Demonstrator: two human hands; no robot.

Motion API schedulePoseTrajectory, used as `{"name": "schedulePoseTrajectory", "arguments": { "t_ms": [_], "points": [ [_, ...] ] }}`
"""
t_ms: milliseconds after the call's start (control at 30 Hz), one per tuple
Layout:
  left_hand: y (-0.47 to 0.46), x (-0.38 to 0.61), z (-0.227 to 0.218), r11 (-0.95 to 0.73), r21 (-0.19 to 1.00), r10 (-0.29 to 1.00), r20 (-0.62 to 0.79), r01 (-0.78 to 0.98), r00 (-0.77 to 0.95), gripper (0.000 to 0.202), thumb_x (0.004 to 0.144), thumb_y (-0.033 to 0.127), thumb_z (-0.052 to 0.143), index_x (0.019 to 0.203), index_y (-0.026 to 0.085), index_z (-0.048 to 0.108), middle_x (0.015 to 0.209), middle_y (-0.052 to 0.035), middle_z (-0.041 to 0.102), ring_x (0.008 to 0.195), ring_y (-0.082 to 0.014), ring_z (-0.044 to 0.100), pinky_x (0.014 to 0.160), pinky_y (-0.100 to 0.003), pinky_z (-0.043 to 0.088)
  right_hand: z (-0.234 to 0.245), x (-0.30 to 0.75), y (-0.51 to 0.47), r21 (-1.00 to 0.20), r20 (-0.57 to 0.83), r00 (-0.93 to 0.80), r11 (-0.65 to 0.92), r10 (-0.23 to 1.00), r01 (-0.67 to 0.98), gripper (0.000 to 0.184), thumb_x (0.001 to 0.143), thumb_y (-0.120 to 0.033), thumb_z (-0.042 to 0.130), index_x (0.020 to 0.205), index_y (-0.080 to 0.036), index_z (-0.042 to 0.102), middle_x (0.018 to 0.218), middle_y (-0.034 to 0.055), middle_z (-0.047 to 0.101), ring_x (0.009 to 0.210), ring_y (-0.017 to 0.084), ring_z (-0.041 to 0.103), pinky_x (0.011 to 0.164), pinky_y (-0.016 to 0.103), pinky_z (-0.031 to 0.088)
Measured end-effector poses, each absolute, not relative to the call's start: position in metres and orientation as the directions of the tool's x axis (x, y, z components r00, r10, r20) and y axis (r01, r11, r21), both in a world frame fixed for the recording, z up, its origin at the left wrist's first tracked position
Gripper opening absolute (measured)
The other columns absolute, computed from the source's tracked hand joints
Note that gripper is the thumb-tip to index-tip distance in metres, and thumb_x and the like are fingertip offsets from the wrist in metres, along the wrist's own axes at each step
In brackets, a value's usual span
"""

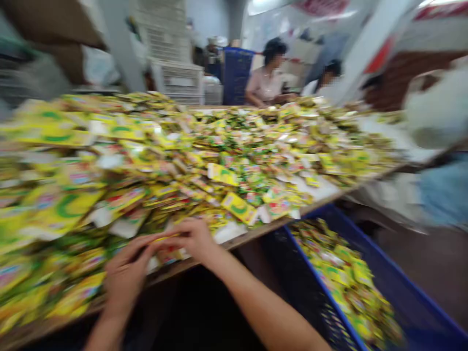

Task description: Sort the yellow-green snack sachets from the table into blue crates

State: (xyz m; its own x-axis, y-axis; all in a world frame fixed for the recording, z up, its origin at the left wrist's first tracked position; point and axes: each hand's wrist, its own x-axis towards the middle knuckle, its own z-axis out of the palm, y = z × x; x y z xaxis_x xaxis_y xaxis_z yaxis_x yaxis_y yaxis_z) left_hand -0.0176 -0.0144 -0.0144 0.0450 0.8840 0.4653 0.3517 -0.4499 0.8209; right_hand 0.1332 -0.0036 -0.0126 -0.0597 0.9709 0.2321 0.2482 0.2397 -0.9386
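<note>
My left hand (126,268) and my right hand (195,241) meet at the near edge of the table, over a heap of small yellow boxes (239,207). The fingers of both are bent and drawn together, tip to tip. A sliver of yellow shows between the fingertips, but blur and the fingers hide what it is. Around my hands lie more boxes with green and red print and white end flaps. Small green and red packets (252,178) are mixed among them in the middle of the heap.
A blue crate (405,278) holding many yellow packs stands below the table edge (256,229) at the right. Across the table sits a person (268,73), with another person (327,80) beside. Pale stacked crates (181,80) and a white plastic bag (435,107) are farther off.
</note>
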Motion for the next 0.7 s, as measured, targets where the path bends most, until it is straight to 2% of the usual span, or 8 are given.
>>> {"name": "schedulePoseTrajectory", "arguments": {
  "t_ms": [100, 267, 333, 433, 500, 567, 633, 700],
  "points": [
    [-0.016, -0.041, -0.031, -0.447, 0.810, 0.888, 0.452, 0.381, 0.081, 0.015, 0.077, 0.029, 0.071, 0.090, 0.024, 0.074, 0.090, -0.0037, 0.075, 0.086, -0.0213, 0.069, 0.082, -0.036, 0.056, -0.017, 0.141, -0.011, -0.941, 0.306, -0.094, 0.315, 0.948, 0.120, 0.011, 0.076, -0.019, 0.072, 0.086, -0.022, 0.075, 0.080, 0.0012, 0.066, 0.078, 0.016, 0.062, 0.073, 0.027, 0.048],
    [-0.025, -0.045, -0.043, -0.503, 0.797, 0.864, 0.468, 0.335, 0.183, 0.022, 0.080, 0.020, 0.068, 0.102, 0.025, 0.071, 0.101, -0.0059, 0.073, 0.097, -0.0193, 0.067, 0.088, -0.035, 0.054, -0.033, 0.134, -0.039, -0.758, 0.530, -0.145, 0.543, 0.836, 0.362, 0.025, 0.090, -0.017, 0.052, 0.105, -0.025, 0.070, 0.098, 0.0075, 0.061, 0.089, 0.017, 0.060, 0.077, 0.031, 0.050],
    [-0.031, -0.038, -0.043, -0.543, 0.791, 0.838, 0.491, 0.281, 0.237, 0.024, 0.083, 0.016, 0.064, 0.105, 0.025, 0.069, 0.103, -0.0060, 0.071, 0.098, -0.0181, 0.066, 0.086, -0.034, 0.054, -0.036, 0.132, -0.051, -0.721, 0.552, -0.143, 0.556, 0.822, 0.414, 0.028, 0.091, -0.015, 0.049, 0.107, -0.026, 0.069, 0.101, 0.0088, 0.060, 0.089, 0.018, 0.059, 0.074, 0.031, 0.051],
    [-0.039, -0.030, -0.033, -0.550, 0.789, 0.832, 0.492, 0.272, 0.257, 0.027, 0.088, 0.015, 0.056, 0.109, 0.027, 0.067, 0.105, -0.0055, 0.068, 0.097, -0.0167, 0.065, 0.082, -0.030, 0.054, -0.033, 0.138, -0.053, -0.762, 0.498, -0.134, 0.506, 0.857, 0.405, 0.027, 0.091, -0.018, 0.048, 0.107, -0.026, 0.069, 0.104, 0.0091, 0.061, 0.091, 0.018, 0.060, 0.075, 0.032, 0.052],
    [-0.046, -0.040, -0.019, -0.484, 0.802, 0.871, 0.479, 0.350, 0.106, 0.025, 0.089, 0.017, 0.054, 0.108, 0.027, 0.067, 0.107, -0.0042, 0.067, 0.099, -0.0171, 0.063, 0.087, -0.031, 0.052, -0.028, 0.146, -0.040, -0.802, 0.441, -0.066, 0.426, 0.895, 0.419, 0.025, 0.091, -0.022, 0.048, 0.104, -0.024, 0.069, 0.099, 0.0081, 0.064, 0.088, 0.019, 0.062, 0.076, 0.034, 0.052],
    [-0.058, -0.074, -0.006, -0.342, 0.810, 0.855, 0.478, 0.476, -0.199, 0.022, 0.089, 0.022, 0.054, 0.106, 0.026, 0.067, 0.108, -0.0024, 0.067, 0.100, -0.0187, 0.062, 0.093, -0.034, 0.049, -0.025, 0.154, -0.020, -0.796, 0.396, -0.020, 0.354, 0.918, 0.491, 0.023, 0.090, -0.022, 0.049, 0.099, -0.021, 0.070, 0.089, 0.0068, 0.067, 0.081, 0.019, 0.063, 0.074, 0.034, 0.052],
    [-0.080, -0.134, 0.002, -0.109, 0.802, 0.703, 0.480, 0.587, -0.525, 0.021, 0.087, 0.031, 0.056, 0.105, 0.026, 0.067, 0.104, 0.0004, 0.069, 0.093, -0.0197, 0.063, 0.089, -0.036, 0.050, -0.027, 0.158, 0.001, -0.732, 0.352, -0.092, 0.335, 0.931, 0.593, 0.023, 0.089, -0.019, 0.049, 0.093, -0.018, 0.071, 0.085, 0.0068, 0.068, 0.080, 0.020, 0.063, 0.076, 0.034, 0.051],
    [-0.112, -0.210, 0.002, 0.237, 0.746, 0.533, 0.436, 0.622, -0.726, 0.022, 0.083, 0.040, 0.057, 0.101, 0.032, 0.066, 0.089, 0.0066, 0.071, 0.075, -0.0179, 0.063, 0.073, -0.033, 0.052, -0.032, 0.155, 0.020, -0.627, 0.252, -0.236, 0.344, 0.938, 0.699, 0.021, 0.087, -0.016, 0.051, 0.088, -0.017, 0.072, 0.087, 0.0080, 0.068, 0.086, 0.021, 0.063, 0.080, 0.034, 0.049]
  ]
}}
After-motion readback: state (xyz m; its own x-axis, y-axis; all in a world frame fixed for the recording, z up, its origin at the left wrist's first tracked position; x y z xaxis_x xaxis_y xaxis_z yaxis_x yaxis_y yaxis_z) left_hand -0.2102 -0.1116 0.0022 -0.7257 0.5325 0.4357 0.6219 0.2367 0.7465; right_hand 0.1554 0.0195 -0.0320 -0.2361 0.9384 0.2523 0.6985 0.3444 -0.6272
